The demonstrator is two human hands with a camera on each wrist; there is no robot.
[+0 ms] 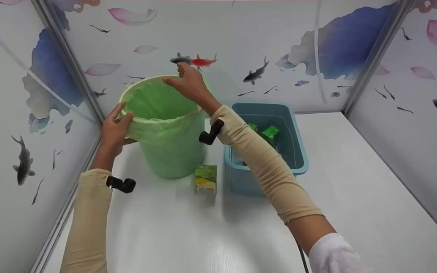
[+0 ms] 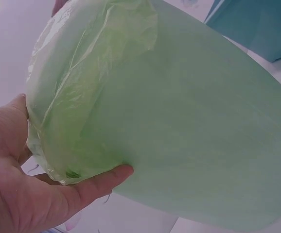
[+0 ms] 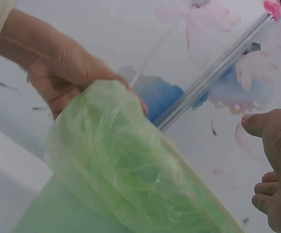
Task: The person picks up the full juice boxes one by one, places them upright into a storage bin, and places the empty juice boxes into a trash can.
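Note:
A pale green trash can (image 1: 175,153) stands upright on the white table, with a thin green plastic liner (image 1: 157,100) inside it and folded over its rim. My left hand (image 1: 113,131) grips the left side of the rim through the liner. In the left wrist view, a finger of the left hand (image 2: 38,194) lies along the can's outer wall. Over the far right part of the rim is my right hand (image 1: 191,84), holding nothing. From the right wrist camera, the right hand (image 3: 276,155) appears beside the rim, thumb extended and other fingers loosely bent.
To the right of the can sits a blue plastic tub (image 1: 298,159) with green boxes (image 1: 271,132) in it, partly hidden by my right forearm. A small green and yellow box (image 1: 205,178) rests on the table (image 1: 173,235) between them. Printed wall panels (image 1: 233,34) enclose the table.

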